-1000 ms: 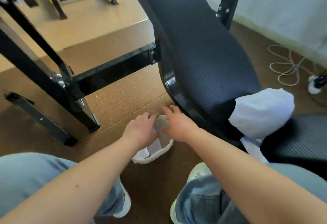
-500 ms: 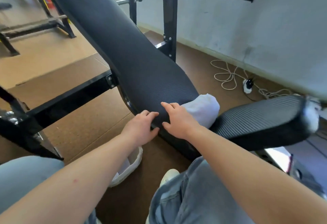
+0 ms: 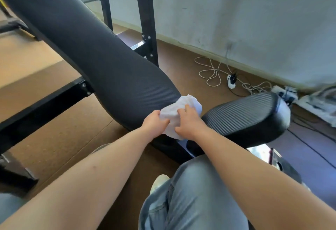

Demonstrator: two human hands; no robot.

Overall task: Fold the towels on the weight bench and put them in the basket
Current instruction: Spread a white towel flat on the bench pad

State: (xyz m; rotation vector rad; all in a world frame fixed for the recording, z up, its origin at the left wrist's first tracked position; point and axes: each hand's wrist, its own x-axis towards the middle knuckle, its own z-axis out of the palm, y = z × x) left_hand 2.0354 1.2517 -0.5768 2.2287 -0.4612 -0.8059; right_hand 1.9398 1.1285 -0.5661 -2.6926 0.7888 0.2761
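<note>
A crumpled white towel (image 3: 179,108) lies in the gap between the black bench backrest (image 3: 94,51) and the black seat pad (image 3: 251,115). My left hand (image 3: 154,123) grips the towel's near left edge. My right hand (image 3: 189,120) grips the bunched cloth on its right side, fingers curled into it. The basket is out of view, hidden below my left arm.
The black upright frame (image 3: 147,21) stands behind the backrest, and a black crossbar (image 3: 41,100) runs left along the brown floor. A coiled white cable (image 3: 211,71) and a power strip (image 3: 231,80) lie by the wall. My jeans-clad knee (image 3: 190,193) is below the seat.
Both hands rose from the white basket on the floor to the bench and took hold of the crumpled towel. My view lifted, and the basket dropped out of sight.
</note>
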